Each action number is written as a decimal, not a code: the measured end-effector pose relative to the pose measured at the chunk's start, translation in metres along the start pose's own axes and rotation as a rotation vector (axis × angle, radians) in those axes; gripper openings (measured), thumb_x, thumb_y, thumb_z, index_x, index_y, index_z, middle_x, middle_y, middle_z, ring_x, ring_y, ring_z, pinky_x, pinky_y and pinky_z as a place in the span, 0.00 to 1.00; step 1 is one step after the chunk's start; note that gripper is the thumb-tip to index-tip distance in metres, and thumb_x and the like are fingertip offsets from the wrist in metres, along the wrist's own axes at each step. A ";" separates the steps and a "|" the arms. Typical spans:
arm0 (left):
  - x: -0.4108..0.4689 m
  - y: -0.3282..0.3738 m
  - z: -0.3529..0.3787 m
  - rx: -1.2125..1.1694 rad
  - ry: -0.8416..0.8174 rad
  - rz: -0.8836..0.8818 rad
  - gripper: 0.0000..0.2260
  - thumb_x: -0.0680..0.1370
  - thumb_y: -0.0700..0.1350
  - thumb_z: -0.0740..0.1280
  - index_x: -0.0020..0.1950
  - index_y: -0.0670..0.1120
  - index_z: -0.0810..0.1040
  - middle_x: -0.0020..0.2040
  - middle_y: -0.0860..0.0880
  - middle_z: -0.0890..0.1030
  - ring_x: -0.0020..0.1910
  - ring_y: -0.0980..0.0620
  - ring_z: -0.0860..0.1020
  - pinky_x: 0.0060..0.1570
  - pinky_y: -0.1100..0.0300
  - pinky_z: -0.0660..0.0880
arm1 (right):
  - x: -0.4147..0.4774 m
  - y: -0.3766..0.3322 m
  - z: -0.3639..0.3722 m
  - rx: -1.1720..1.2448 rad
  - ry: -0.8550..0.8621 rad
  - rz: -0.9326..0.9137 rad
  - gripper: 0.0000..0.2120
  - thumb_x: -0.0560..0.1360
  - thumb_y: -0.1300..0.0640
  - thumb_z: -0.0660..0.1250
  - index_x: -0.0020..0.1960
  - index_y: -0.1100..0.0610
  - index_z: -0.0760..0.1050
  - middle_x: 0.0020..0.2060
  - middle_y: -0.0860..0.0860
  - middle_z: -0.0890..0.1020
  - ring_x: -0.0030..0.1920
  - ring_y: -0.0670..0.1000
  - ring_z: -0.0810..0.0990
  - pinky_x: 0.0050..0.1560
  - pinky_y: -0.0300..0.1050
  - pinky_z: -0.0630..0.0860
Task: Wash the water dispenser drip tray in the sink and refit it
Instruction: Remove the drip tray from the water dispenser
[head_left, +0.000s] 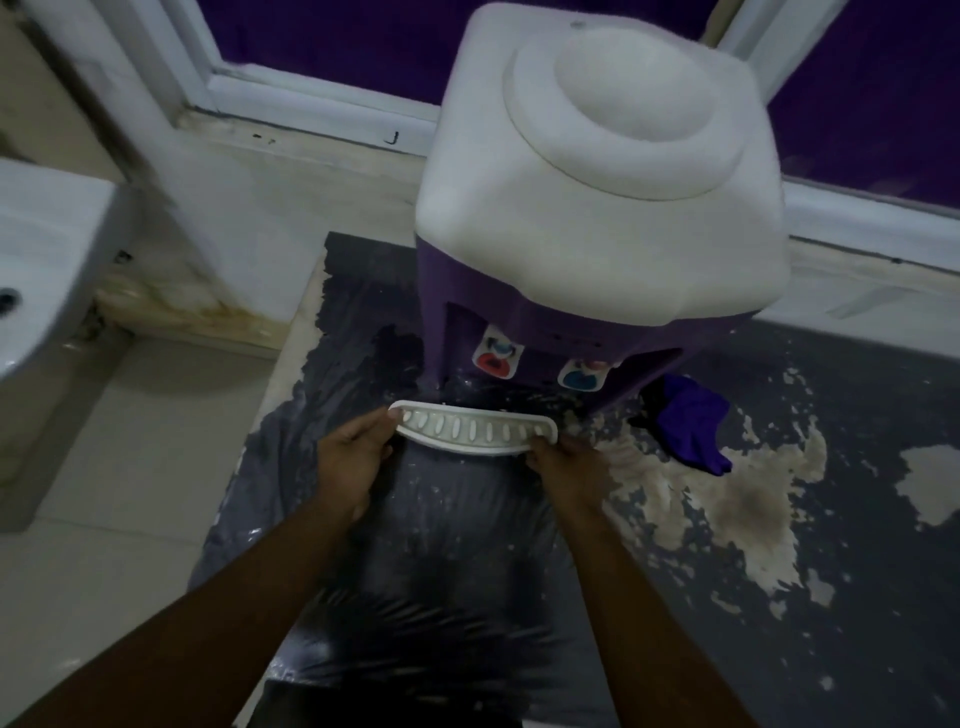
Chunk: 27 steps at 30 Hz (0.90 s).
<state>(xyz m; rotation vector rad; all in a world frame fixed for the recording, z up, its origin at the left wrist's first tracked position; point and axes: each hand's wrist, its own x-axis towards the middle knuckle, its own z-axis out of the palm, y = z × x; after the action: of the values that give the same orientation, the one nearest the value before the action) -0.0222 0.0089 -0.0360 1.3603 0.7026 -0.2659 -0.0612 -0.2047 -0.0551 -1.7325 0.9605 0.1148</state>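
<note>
The white curved drip tray (472, 431), with several slots along its top, lies level just in front of the base of the purple and white water dispenser (587, 208). My left hand (353, 457) grips the tray's left end. My right hand (558, 465) grips its right end. The tray sits below the red tap (493, 358) and the blue tap (579, 376). I cannot tell whether the tray's back edge touches the dispenser. The white sink (36, 270) shows at the left edge.
The dispenser stands on a dark worn counter (779, 597) with peeling pale patches. A purple cloth (691, 421) lies at the dispenser's right foot. A white window frame (311, 98) runs behind. Pale floor tiles (130, 493) lie below the sink.
</note>
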 end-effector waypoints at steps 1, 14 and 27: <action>-0.001 0.000 -0.007 -0.033 -0.010 -0.006 0.13 0.75 0.40 0.70 0.58 0.38 0.80 0.52 0.43 0.83 0.50 0.48 0.81 0.56 0.54 0.76 | -0.006 -0.002 0.003 0.011 -0.002 -0.009 0.10 0.74 0.57 0.70 0.34 0.50 0.78 0.35 0.52 0.83 0.44 0.59 0.85 0.54 0.62 0.80; -0.003 0.037 -0.155 -0.206 -0.041 0.078 0.10 0.73 0.38 0.72 0.52 0.34 0.82 0.47 0.39 0.85 0.47 0.44 0.83 0.49 0.54 0.81 | -0.104 -0.036 0.092 0.065 -0.016 -0.115 0.14 0.73 0.62 0.71 0.57 0.65 0.77 0.41 0.56 0.82 0.26 0.38 0.78 0.26 0.25 0.70; 0.005 0.087 -0.350 -0.270 0.001 0.234 0.07 0.73 0.39 0.72 0.48 0.36 0.83 0.39 0.44 0.86 0.40 0.49 0.84 0.41 0.59 0.81 | -0.218 -0.056 0.242 0.299 -0.238 -0.152 0.10 0.74 0.66 0.70 0.55 0.60 0.79 0.45 0.58 0.84 0.34 0.49 0.83 0.33 0.37 0.81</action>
<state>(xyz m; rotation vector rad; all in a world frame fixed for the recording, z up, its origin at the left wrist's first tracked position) -0.0766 0.3623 0.0147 1.1698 0.5516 0.0164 -0.0805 0.1204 0.0034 -1.4712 0.6346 0.0724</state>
